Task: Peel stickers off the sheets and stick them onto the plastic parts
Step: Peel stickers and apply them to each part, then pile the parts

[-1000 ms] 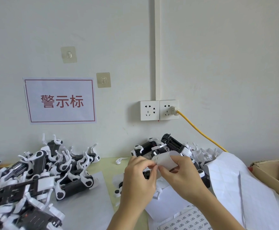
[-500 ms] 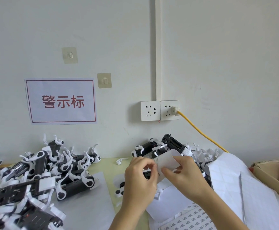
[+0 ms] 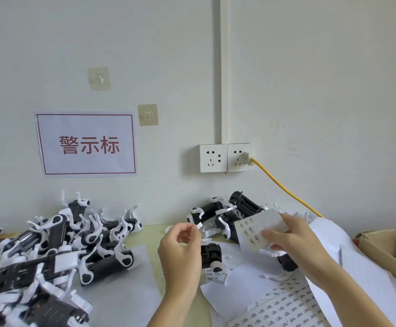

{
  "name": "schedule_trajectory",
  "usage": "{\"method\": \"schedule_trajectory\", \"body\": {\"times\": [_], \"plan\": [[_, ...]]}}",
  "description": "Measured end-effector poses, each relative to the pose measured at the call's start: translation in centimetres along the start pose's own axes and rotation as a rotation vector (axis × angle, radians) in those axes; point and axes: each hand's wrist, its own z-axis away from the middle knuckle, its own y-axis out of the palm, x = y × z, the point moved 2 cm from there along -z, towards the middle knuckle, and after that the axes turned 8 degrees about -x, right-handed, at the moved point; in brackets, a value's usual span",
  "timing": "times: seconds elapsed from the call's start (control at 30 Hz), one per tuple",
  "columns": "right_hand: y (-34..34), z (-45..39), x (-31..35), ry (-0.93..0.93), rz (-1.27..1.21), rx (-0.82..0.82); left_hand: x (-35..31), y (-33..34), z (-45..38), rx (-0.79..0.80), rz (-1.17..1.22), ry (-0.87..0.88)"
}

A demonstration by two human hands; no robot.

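Nearest us lies a printed label sheet (image 3: 284, 308). Above it our left hand (image 3: 180, 251) pinches what looks like a small white sticker (image 3: 198, 225) between thumb and fingertip, while our right hand (image 3: 291, 239) grips a small sticker sheet (image 3: 256, 228). Beyond them lie the plastic parts (image 3: 230, 213) against the wall.

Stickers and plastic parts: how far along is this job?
Midway, it seems. Done: I can't tell which parts already carry stickers; one pile lies at left. In hand: the left hand pinches a small white sticker, apart from the sticker sheet held in the right hand. Left: sticking it on, perhaps to the part just below; another printed sheet remains nearly full.
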Motion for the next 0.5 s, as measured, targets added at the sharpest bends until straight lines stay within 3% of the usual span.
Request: {"method": "schedule_trajectory", "body": {"times": [0.17,0.23,0.33,0.4,0.5], "plan": [[-0.1,0.0,-0.8,0.149,0.094,0.134,0.5,0.0,-0.3,-0.031,0.053,-0.082],[0.2,-0.1,-0.7,0.125,0.157,0.036,0.7,0.0,-0.4,-0.042,0.056,-0.097],[0.6,-0.2,-0.3,-0.006,0.41,-0.31,0.7,0.0,-0.4,-0.053,0.074,-0.097],[1.3,0.2,0.6,-0.162,0.393,-0.435,0.5,-0.1,-0.3,-0.054,0.066,-0.073],[3.9,1.5,2.2,-0.353,0.197,-0.241,0.4,0.0,-0.1,-0.045,0.048,-0.054]]}}
